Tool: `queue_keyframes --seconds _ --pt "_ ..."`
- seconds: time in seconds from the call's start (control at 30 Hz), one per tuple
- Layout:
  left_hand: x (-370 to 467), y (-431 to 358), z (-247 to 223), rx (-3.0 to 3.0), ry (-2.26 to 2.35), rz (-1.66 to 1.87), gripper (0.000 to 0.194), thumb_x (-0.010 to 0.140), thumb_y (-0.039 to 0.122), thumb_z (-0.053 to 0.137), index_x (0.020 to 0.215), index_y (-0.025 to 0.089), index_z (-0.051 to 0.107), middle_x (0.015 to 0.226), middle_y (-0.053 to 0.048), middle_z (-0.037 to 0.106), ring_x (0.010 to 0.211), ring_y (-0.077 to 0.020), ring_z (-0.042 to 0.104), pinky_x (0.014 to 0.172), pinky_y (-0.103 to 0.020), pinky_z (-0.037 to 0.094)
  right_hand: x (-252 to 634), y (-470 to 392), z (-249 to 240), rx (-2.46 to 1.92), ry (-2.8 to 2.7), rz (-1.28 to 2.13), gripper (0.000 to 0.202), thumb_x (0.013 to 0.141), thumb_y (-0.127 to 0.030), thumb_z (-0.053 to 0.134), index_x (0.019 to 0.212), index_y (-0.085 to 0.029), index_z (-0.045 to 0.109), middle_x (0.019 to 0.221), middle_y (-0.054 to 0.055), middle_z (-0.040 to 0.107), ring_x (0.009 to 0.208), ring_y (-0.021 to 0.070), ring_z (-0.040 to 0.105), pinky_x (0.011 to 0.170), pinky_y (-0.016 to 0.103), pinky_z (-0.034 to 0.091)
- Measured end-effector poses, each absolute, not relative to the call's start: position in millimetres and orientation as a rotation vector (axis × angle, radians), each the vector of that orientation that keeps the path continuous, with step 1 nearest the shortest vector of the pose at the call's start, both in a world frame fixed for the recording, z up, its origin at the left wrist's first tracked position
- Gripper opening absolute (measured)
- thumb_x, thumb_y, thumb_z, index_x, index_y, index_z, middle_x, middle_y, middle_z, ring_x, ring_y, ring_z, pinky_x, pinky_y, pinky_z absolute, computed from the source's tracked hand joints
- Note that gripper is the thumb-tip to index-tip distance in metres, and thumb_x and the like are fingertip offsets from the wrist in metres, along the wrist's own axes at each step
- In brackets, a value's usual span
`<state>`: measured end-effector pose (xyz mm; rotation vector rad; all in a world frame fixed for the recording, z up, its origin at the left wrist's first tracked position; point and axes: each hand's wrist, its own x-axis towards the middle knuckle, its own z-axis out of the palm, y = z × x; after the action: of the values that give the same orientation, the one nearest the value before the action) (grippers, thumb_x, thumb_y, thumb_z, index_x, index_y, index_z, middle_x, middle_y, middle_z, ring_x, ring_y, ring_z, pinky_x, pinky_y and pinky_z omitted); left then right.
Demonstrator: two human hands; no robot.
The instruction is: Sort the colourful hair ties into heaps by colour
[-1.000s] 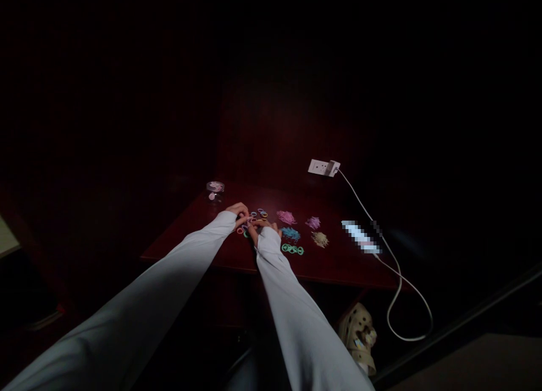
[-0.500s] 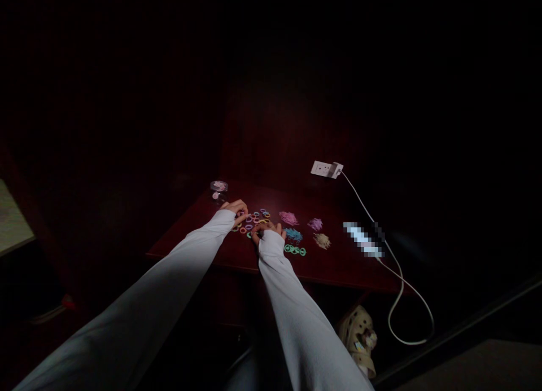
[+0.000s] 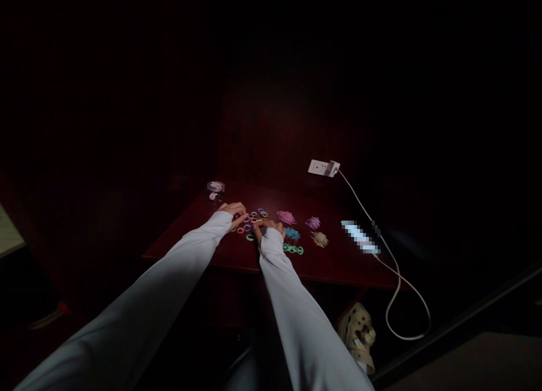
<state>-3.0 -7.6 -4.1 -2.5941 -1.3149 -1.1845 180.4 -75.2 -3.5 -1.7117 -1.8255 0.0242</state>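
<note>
Small ring-shaped hair ties (image 3: 240, 230) in mixed colours lie loose on the dark red table (image 3: 178, 241). At their left side is my left hand (image 3: 234, 210), palm down, its fingers stretched over the nearest rings and the thumb apart. My right hand (image 3: 269, 227) reaches in from the right, fingers pointing left, with the fingertips at a ring; I see nothing held in it. Just right of it lie a group of green hair ties (image 3: 293, 249) and a pile of thin blue bands (image 3: 291, 233). The undersides of both hands are hidden.
Piles of thin pink bands (image 3: 286, 217), purple bands (image 3: 313, 223) and beige bands (image 3: 320, 239) lie further right. A clear round container (image 3: 215, 191) stands back left. A pixelated phone-like object (image 3: 359, 237) has a white cable (image 3: 398, 289) running to a wall socket (image 3: 320, 167). Below hangs a beige clog (image 3: 357, 337).
The view has shifted slightly. My right hand's fingers are stretched further out to the left, and a green ring near them shows more fully. My left hand stays nearly in place.
</note>
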Motion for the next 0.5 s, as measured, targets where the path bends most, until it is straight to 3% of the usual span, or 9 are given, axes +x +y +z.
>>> queue_keyframes --seconds 0.2,0.5 --pt "-4 -5 -7 -2.596 -1.281 -1.178 0.022 0.094 0.034 0.049 0.087 0.022 0.065 0.104 -0.003 0.071 0.093 -0.0186 0.064 0.082 -0.031 0.039 197 -97 9 -1.558 -2.197 -0.050 0.016 0.091 -0.037 0.066 0.102 -0.030 0.073 0.117 0.002 0.066 0.111 0.0242 0.046 0.093 0.036 0.031" --pt "-3 -1 -12 -2.601 -1.214 -1.192 0.024 0.093 0.035 0.049 0.083 0.020 0.065 0.096 -0.002 0.072 0.087 -0.0169 0.064 0.077 -0.030 0.037 204 -93 0 -1.490 -2.233 -0.162 0.015 0.091 -0.041 0.067 0.098 -0.029 0.072 0.112 0.002 0.068 0.104 0.0233 0.050 0.087 0.035 0.033"
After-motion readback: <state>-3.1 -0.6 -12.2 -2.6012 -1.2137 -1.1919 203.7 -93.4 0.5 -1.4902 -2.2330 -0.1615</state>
